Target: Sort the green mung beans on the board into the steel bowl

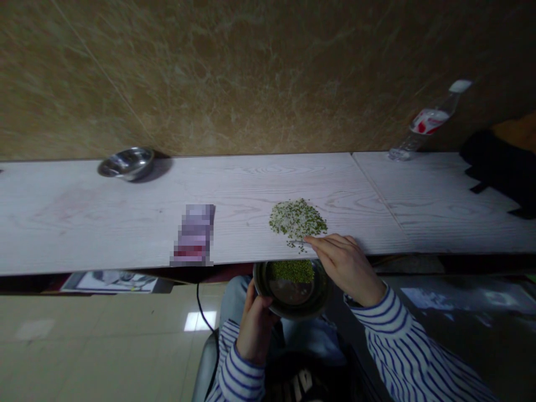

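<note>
My left hand [256, 321] grips the rim of a metal bowl [293, 312], held below the table's front edge. Inside the bowl, small green beans [293, 271] that look like mung beans lie against the side nearest the table. On the table just above it is a pile of white grains and green beans [296, 218], mixed together. My right hand [345, 265] is closed at the pile's near edge, pinching a slim metal tool [296, 242] whose full shape I cannot make out. A few loose beans lie around that tool.
A second metal bowl [127, 164] stands at the back left by the wall. A blurred-out purple object [195, 234] lies near the front edge. At the right are a clear bottle [431, 121] with a white cap and a dark cloth item [502, 167].
</note>
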A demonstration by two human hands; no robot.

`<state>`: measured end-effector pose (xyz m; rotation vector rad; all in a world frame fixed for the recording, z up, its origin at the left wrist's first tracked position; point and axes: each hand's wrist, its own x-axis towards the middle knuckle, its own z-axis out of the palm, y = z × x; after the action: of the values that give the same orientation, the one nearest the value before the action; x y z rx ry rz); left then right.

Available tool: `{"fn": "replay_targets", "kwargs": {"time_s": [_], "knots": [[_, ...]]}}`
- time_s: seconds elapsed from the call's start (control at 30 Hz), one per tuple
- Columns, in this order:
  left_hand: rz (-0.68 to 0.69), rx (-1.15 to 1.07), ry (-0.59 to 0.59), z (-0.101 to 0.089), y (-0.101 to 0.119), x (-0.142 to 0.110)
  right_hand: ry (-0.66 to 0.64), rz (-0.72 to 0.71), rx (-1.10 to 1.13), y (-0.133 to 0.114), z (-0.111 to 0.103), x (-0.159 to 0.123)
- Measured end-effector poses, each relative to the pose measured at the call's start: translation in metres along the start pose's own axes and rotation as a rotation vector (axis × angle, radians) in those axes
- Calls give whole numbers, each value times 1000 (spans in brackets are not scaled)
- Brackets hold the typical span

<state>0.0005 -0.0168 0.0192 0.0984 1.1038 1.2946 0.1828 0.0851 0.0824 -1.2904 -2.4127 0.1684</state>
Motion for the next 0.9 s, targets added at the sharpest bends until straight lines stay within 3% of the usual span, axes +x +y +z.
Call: {"fn": "replay_targets", "kwargs": {"time_s": [0.17,0.57,0.77,0.9], "knots": [[-2,-13,-10,-2,0,-1,-9,42,1,-2,2,1],[-12,10,28,-2,2,-1,-32,-17,-13,-10,1,11],[3,-29,40,1,1,0,-87,-50,55,-6,-5,2],[-7,-35,-4,2,0,2,-55,-23,36,0,-9,-2]]}}
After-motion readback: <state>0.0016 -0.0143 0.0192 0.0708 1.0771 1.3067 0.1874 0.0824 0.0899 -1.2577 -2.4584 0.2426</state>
